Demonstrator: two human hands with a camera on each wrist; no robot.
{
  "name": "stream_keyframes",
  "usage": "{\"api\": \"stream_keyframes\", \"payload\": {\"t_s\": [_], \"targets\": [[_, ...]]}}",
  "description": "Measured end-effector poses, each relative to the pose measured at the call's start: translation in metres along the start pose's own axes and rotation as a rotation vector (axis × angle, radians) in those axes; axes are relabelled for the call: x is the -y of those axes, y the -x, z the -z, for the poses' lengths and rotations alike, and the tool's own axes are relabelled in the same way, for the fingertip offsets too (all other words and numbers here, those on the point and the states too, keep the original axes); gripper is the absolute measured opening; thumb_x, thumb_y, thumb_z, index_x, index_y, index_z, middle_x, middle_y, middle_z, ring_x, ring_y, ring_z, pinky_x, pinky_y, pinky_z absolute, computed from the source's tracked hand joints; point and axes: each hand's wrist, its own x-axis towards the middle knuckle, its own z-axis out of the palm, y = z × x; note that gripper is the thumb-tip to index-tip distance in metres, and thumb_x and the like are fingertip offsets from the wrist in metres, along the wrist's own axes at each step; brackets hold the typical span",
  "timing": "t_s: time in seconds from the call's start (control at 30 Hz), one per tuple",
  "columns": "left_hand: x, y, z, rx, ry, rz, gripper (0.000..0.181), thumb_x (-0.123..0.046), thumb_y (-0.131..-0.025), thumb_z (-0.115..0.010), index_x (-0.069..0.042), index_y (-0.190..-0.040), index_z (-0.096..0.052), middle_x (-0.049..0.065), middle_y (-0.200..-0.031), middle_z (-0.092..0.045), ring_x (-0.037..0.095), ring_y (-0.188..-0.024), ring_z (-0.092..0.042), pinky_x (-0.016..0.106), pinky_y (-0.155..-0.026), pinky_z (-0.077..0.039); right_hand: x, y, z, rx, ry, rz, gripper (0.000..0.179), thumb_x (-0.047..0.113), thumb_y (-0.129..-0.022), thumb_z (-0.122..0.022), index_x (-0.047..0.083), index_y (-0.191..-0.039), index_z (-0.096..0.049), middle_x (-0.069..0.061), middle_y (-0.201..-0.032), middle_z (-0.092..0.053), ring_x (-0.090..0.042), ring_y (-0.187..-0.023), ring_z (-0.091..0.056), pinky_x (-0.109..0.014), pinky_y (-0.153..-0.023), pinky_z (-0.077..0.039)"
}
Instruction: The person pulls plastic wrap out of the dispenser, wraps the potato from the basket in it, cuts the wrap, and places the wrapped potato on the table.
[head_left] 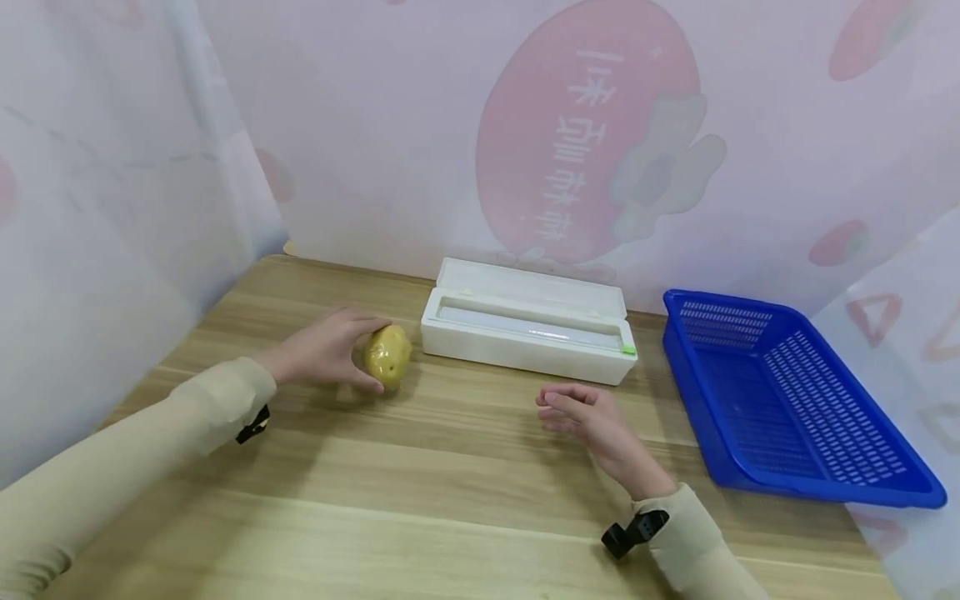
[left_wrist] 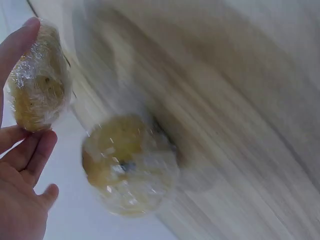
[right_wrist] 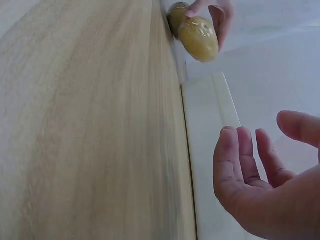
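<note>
My left hand [head_left: 330, 346] grips a yellow potato [head_left: 387, 358] wrapped in clear film, fingers on one side and thumb on the other. The left wrist view shows the held potato [left_wrist: 40, 80] in shiny, wrinkled film. Beside it, a second wrapped potato [left_wrist: 130, 165] appears lower on the wood. This other potato [right_wrist: 176, 19] is partly covered by the held one in the right wrist view and hidden in the head view. My right hand [head_left: 596, 425] holds nothing, its fingers loosely bent, in front of a long white cling film box [head_left: 525, 354].
The box's lid [head_left: 532, 287] is raised at the back, with a green slider [head_left: 628, 349] at its right end. A blue plastic basket [head_left: 750, 475] stands at the right of the wooden table [head_left: 420, 500]. Printed cloth [head_left: 375, 150] hangs behind.
</note>
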Motion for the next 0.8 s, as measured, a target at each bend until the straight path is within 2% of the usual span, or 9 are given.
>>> {"api": "stream_keyframes", "payload": {"t_s": [0.1,0.33,0.5,0.63,0.8], "targets": [[0.010,-0.003,-0.002,0.007,0.026,0.005,0.105,-0.056,-0.060,-0.090,0.004,-0.137,-0.052,0.019,-0.136,-0.055,0.041,-0.128,-0.042,0.060,-0.110,-0.017,-0.003,-0.001,0.000,0.001,0.009,-0.006,0.035,0.015,-0.093,-0.070,-0.009,-0.117,-0.062,-0.026,-0.121,-0.062,-0.041,-0.110,-0.060,-0.055,-0.096,-0.045],[0.027,-0.004,-0.009,0.031,0.107,0.005,0.103,-0.055,-0.062,-0.089,0.006,-0.137,-0.052,0.016,-0.132,-0.058,0.035,-0.117,-0.048,0.057,-0.100,-0.036,-0.004,-0.004,0.002,-0.017,0.022,-0.021,0.027,0.013,-0.094,-0.068,-0.006,-0.112,-0.064,-0.024,-0.116,-0.064,-0.036,-0.103,-0.064,-0.051,-0.093,-0.048],[0.035,-0.001,-0.013,0.046,0.082,-0.003,0.102,-0.053,-0.065,-0.088,0.009,-0.136,-0.050,0.021,-0.134,-0.056,0.042,-0.120,-0.045,0.060,-0.100,-0.035,-0.001,-0.005,0.003,-0.021,0.047,-0.035,0.032,0.016,-0.095,-0.067,-0.008,-0.115,-0.062,-0.024,-0.117,-0.064,-0.038,-0.107,-0.062,-0.047,-0.092,-0.049],[0.037,0.004,-0.018,0.069,0.061,0.029,0.103,-0.053,-0.066,-0.087,0.008,-0.139,-0.047,0.024,-0.137,-0.051,0.049,-0.126,-0.037,0.065,-0.101,-0.031,-0.003,-0.004,0.005,-0.005,0.057,-0.036,0.033,0.016,-0.096,-0.066,-0.010,-0.116,-0.062,-0.021,-0.115,-0.065,-0.037,-0.106,-0.062,-0.046,-0.091,-0.050],[0.036,0.005,-0.023,0.071,0.026,0.062,0.103,-0.054,-0.066,-0.087,0.004,-0.141,-0.046,0.022,-0.137,-0.051,0.046,-0.126,-0.037,0.065,-0.098,-0.035,-0.003,-0.004,0.006,-0.012,0.059,-0.030,0.027,0.014,-0.095,-0.067,-0.008,-0.110,-0.065,-0.022,-0.114,-0.065,-0.036,-0.103,-0.064,-0.047,-0.091,-0.050]]}}
